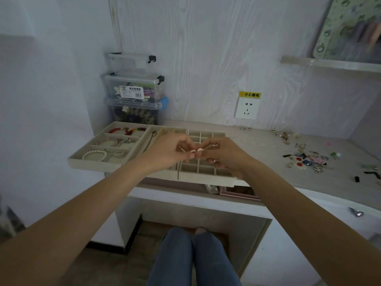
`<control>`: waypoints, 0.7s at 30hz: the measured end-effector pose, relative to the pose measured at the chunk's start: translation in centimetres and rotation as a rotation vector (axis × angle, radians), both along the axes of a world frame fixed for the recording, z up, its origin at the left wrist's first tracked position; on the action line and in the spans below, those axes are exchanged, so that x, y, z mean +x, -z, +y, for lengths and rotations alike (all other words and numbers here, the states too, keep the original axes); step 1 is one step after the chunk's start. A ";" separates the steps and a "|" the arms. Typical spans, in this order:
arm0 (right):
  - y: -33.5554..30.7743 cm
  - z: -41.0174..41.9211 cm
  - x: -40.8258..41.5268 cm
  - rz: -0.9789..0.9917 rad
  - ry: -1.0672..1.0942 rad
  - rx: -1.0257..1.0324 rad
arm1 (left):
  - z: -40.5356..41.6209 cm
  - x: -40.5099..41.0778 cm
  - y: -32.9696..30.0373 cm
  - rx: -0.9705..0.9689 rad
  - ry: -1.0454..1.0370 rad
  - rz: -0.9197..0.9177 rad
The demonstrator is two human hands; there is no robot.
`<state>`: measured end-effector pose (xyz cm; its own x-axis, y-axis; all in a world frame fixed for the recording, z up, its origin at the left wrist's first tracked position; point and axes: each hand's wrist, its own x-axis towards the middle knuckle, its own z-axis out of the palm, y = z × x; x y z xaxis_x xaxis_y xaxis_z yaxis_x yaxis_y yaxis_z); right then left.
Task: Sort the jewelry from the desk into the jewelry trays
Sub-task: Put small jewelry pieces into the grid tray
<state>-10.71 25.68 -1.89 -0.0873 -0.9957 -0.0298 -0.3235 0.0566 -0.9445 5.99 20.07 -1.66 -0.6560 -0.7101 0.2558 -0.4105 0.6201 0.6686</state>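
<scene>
Right now both my hands meet over the grid tray point(206, 174), the cream one with many small square compartments that sits at the front of the worktop point(268, 182). My left hand point(167, 151) and my right hand point(224, 155) have their fingers curled in toward each other, and between the fingertips I pinch a small pale jewelry piece point(196, 150); it is too small for me to tell what kind it is. It is held above the tray, not resting in any compartment.

To the left, touching the grid tray, lies the bracelet tray point(82, 159) with long compartments. A white bead bracelet point(94, 155) sits in its nearest compartment, and a red beaded piece point(127, 131) lies in the farthest one. A dark chain point(150, 139) lies in the narrow slot between the two trays' sections.

Well to my right on the worktop is a loose scatter of jewelry point(309, 159): rings, small coloured pieces, red and blue ones among them. More small bits lie farther back near the wall.

Behind the trays, three clear storage boxes point(134, 91) are stacked against the wall. A white wall socket point(246, 109) with a yellow sticker is set in the wall to their right.
</scene>
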 end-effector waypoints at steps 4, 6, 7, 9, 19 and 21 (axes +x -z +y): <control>0.0 -0.2 -0.1 0.032 -0.032 0.022 | -0.1 0.1 0.6 0.036 -0.023 -0.036; 0.1 -0.2 -0.2 0.087 -0.058 0.056 | -0.2 0.0 0.9 0.022 -0.030 -0.081; 0.1 -0.3 -0.2 0.118 -0.060 0.073 | -0.3 -0.1 1.0 0.024 -0.025 -0.100; 0.2 -0.4 -0.2 0.152 -0.042 0.087 | -0.6 -0.2 1.1 0.055 -0.012 -0.114; -0.2 -1.2 -0.2 0.179 -0.035 0.105 | -1.5 0.7 0.1 0.077 -0.034 -0.132; -0.4 -1.1 -0.3 0.175 -0.044 0.120 | -1.4 0.7 0.1 0.120 -0.061 -0.110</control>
<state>-10.99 24.53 -1.54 -0.0578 -0.9889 -0.1367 -0.4866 0.1475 -0.8611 6.71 18.66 -1.72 -0.6304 -0.7703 0.0962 -0.5191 0.5105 0.6855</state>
